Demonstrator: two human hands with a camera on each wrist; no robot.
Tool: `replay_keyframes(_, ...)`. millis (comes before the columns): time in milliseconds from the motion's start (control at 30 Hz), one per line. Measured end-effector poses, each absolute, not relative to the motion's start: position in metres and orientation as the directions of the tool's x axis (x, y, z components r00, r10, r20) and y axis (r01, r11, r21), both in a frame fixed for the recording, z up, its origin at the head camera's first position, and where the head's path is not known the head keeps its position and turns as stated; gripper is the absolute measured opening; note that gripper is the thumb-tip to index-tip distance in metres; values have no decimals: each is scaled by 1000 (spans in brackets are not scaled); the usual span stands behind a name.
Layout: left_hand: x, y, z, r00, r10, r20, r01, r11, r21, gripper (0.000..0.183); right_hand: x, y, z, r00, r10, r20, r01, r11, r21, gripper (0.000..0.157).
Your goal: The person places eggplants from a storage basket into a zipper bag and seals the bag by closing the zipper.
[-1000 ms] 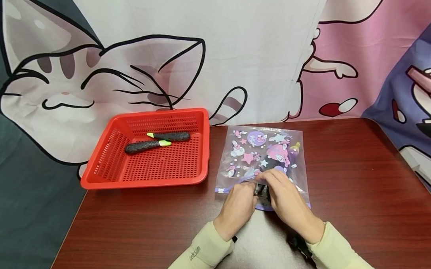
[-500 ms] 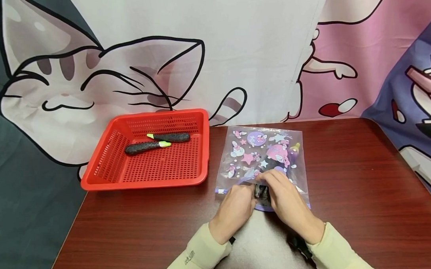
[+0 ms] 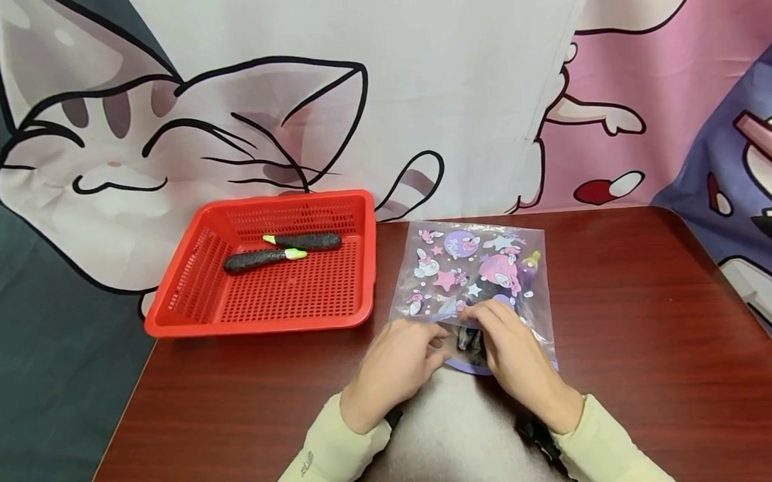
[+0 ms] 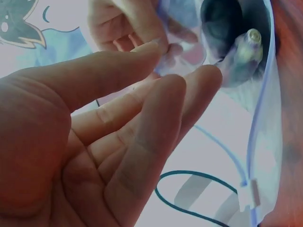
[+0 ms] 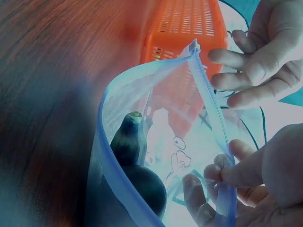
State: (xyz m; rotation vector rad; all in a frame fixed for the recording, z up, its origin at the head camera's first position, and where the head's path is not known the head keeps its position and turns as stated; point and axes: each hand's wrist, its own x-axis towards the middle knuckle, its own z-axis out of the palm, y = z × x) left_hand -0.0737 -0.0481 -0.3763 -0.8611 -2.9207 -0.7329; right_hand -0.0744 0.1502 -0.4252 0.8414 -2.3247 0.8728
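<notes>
A clear zip bag point(image 3: 447, 264) with cartoon prints and a purple zip edge lies on the table, its mouth spread apart. Through the plastic shows a purple eggplant point(image 3: 528, 268) with a yellow-green stem. Beside it, partly covered, is a dark, glossy thing point(image 3: 469, 339). My right hand point(image 3: 514, 360) pinches the bag's upper zip edge between thumb and fingers, as the right wrist view shows. My left hand point(image 3: 393, 368) is at the left of the mouth, fingers loosely bent and apart, with nothing between them. Near its fingertips is the zip slider point(image 5: 193, 47).
Left of the bag stands a red perforated basket point(image 3: 261, 327) holding two long dark vegetables point(image 3: 259, 260) with bright green ends. Behind the brown table point(image 3: 650, 310) hangs a cartoon-printed cloth point(image 3: 471, 110).
My left hand has let go near the bag's mouth and moved left, its fingers now loosened. The right hand keeps its place. The basket and its vegetables stay put.
</notes>
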Motion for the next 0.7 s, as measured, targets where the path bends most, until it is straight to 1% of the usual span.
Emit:
replay_keyframes(100, -73, -53, -372, -857, 498, 132, 504, 760, 411, 16, -74, 150, -425, -680, -369, 633, -693, 607, -390, 37)
replay_keyframes(233, -73, -59, -367, -869, 477, 128, 485, 772, 411, 18, -74, 150, -425, -686, -371, 626, -687, 614, -389, 38)
replay_keyframes(500, -77, -73, -356, -886, 435, 160, 457, 762, 459, 23, -76, 150, -425, -668, -371, 645, -700, 607, -376, 39)
replay_keyframes(700, -80, -87, -350, -900, 387, 202, 434, 750, 499, 24, -74, 149, -425, -678, -372, 634, -693, 609, -386, 39)
